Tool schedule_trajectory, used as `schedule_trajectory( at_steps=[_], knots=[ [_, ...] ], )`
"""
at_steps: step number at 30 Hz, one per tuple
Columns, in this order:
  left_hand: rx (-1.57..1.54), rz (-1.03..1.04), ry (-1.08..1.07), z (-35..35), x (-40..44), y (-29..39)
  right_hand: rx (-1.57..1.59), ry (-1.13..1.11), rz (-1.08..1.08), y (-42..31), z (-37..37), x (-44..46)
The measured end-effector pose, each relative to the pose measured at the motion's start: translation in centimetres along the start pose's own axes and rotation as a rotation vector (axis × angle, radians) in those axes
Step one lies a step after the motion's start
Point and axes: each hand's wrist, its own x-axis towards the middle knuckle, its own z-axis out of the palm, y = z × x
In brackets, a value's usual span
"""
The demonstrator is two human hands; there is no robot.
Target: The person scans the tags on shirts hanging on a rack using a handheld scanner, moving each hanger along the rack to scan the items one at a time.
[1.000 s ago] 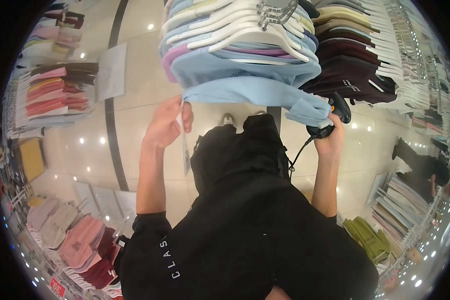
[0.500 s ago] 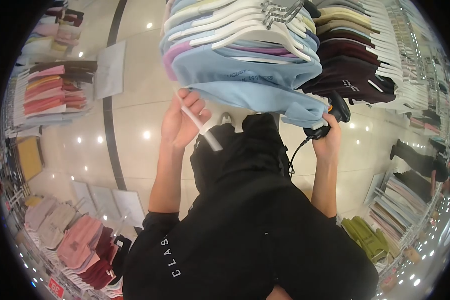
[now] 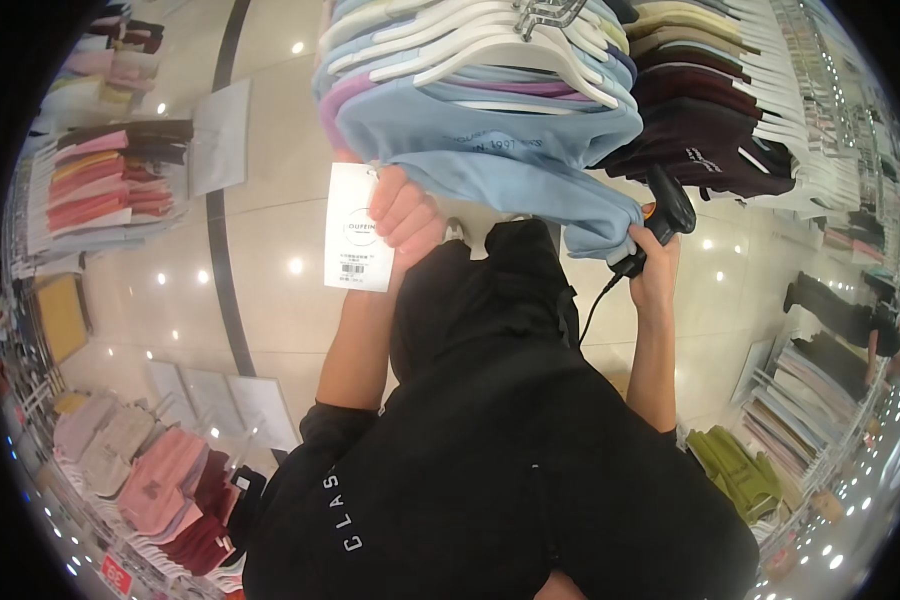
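Note:
A white price tag point(image 3: 355, 250) with a logo and a barcode faces up at the left, and my left hand point(image 3: 407, 217) has its fingers closed on the tag's edge. Its top lies close to the sleeve of a light blue sweatshirt point(image 3: 510, 185), which hangs on a white hanger point(image 3: 515, 52) at the front of the rack. My right hand point(image 3: 657, 265) grips a black barcode scanner point(image 3: 673, 203) with a cable running down. The sweatshirt's other cuff is bunched against the same hand, and I cannot tell how firmly the fingers hold it.
Dark maroon sweatshirts point(image 3: 705, 150) hang on the rack to the right. Folded pink clothes point(image 3: 160, 480) and a red sign point(image 3: 116, 574) are at the lower left. A green garment point(image 3: 733, 475) hangs at the lower right. Another person's dark-clothed legs point(image 3: 828, 312) show at the right edge.
The tag has turned from edge-on to face up in my left hand, which has shifted right with its fingers curled more. My right hand has tilted the scanner slightly.

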Motion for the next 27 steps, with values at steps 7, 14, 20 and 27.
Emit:
schedule_trajectory(
  at_steps=[7,14,20,27],
  knots=[
    [-0.089,-0.146,-0.057,-1.6,0.9,-1.4,-0.169,-0.022,-0.023,0.2,-1.4,-0.1],
    [-0.072,-0.129,-0.034,-1.2,1.7,-3.0,-0.19,-0.028,0.008,1.2,-1.7,-0.7],
    [-0.034,-0.074,-0.02,-1.1,2.8,-3.5,-0.491,0.015,-0.015,-0.5,-1.0,-2.3],
    [0.021,-0.006,-0.016,-0.9,5.0,-3.8,-0.318,-0.423,0.181,-5.8,2.8,-9.3]
  ],
)
